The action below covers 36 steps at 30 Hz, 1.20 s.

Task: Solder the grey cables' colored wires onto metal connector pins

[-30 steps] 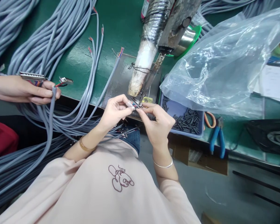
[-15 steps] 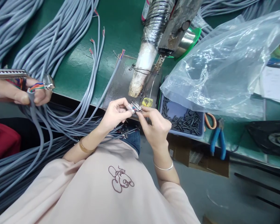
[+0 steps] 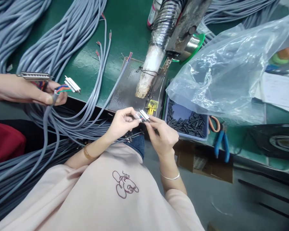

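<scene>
Between both hands, close to the bench's front edge, is a small multi-pin connector with thin coloured wires at its pins. My left hand is closed, pinching the wired side with thumb and fingers. The fingertips of my right hand grip the connector's right end. Just beyond them stand the soldering fixture's white wrapped tube and a thin strand of solder wire above a small yellow piece. The cable end behind the connector is mostly hidden by my left hand.
At left, a co-worker's hand holds a cable with another connector. Grey cable bundles cover the left bench. To the right are a bin of black sleeves, a plastic bag, blue-handled cutters and a solder spool.
My hands have shifted slightly down with the connector, away from the fixture, and its pin row shows more. The co-worker's hand has moved right, its connector now turned to face differently.
</scene>
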Motion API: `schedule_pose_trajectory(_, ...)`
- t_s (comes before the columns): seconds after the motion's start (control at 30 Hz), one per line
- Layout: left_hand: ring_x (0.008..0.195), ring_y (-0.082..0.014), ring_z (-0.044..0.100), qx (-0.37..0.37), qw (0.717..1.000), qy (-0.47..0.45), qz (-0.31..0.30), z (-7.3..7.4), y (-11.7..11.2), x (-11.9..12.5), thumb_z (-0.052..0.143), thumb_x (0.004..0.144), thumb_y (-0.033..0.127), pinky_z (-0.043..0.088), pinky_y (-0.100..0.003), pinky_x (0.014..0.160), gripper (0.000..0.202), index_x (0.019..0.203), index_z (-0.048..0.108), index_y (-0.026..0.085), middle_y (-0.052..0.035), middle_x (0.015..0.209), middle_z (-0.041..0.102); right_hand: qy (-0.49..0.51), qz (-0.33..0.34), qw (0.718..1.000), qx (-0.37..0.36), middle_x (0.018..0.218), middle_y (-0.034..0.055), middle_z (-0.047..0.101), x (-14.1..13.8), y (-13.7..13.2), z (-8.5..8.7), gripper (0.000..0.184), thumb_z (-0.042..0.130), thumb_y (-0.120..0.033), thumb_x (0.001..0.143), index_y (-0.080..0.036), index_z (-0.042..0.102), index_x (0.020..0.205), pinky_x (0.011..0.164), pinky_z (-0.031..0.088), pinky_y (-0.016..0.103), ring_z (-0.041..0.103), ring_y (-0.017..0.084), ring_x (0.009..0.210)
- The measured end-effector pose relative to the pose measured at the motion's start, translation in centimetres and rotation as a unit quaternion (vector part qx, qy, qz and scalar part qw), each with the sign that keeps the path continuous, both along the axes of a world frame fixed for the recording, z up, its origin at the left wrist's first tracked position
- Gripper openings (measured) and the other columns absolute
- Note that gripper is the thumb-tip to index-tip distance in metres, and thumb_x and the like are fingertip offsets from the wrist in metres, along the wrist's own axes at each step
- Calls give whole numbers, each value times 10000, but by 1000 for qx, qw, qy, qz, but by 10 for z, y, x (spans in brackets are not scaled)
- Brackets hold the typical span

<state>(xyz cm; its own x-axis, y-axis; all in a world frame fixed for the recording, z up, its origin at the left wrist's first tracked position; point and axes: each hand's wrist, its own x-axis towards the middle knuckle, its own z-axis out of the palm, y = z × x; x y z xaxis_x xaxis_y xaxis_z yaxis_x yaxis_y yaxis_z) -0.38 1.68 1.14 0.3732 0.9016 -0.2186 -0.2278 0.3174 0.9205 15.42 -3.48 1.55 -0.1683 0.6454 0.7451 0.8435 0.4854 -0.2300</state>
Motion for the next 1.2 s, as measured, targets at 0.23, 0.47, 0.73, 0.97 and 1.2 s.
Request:
schedule_pose_trajectory(0.23, 373, -47, 544, -24, 999, -36, -17, -5, -11, -3, 868, 698, 331, 428, -141, 386, 333, 767, 604, 139, 41, 581, 633, 198, -32, 974, -109, 888, 21, 815, 0, -14, -3, 92, 673, -238, 947, -214, 657, 859, 645, 642, 237, 794, 161, 746)
schedule_pose_trajectory(0.47, 341, -47, 529, -136, 981, -100, -93, -4, -10, -12, 897, 648, 423, 407, -162, 352, 459, 766, 544, 154, -65, 785, 794, 325, -120, 934, 84, 569, -77, 603, 8, -9, 2, 200, 743, -361, 889, -206, 668, 788, 336, 329, 184, 501, 56, 354)
schedule_pose_trajectory(0.73, 467, -83, 621, -74, 978, -63, -185, -17, -25, -19, 788, 774, 359, 498, -203, 491, 295, 807, 578, 154, -48, 786, 762, 356, -67, 929, 74, 688, -72, 644, 10, -7, 22, 151, 678, -315, 917, -227, 593, 1005, 424, 484, 205, 665, 107, 501)
schedule_pose_trajectory(0.97, 876, -174, 761, 347, 909, 193, -129, -4, -47, -51, 722, 869, 185, 586, -279, 825, 62, 919, 754, 165, -66, 951, 805, 356, -147, 922, 28, 660, -56, 704, 8, -9, 16, 349, 769, -466, 849, -205, 544, 799, 798, 664, 392, 771, 194, 631)
schedule_pose_trajectory(1.2, 1172, -272, 696, 514, 691, 435, 264, 37, -20, -106, 718, 881, 209, 553, -483, 1061, 138, 1010, 767, 225, -66, 1083, 778, 357, -54, 932, 22, 447, -152, 477, 18, -16, 23, 362, 744, -489, 840, -233, 492, 798, 390, 498, 269, 508, 112, 290)
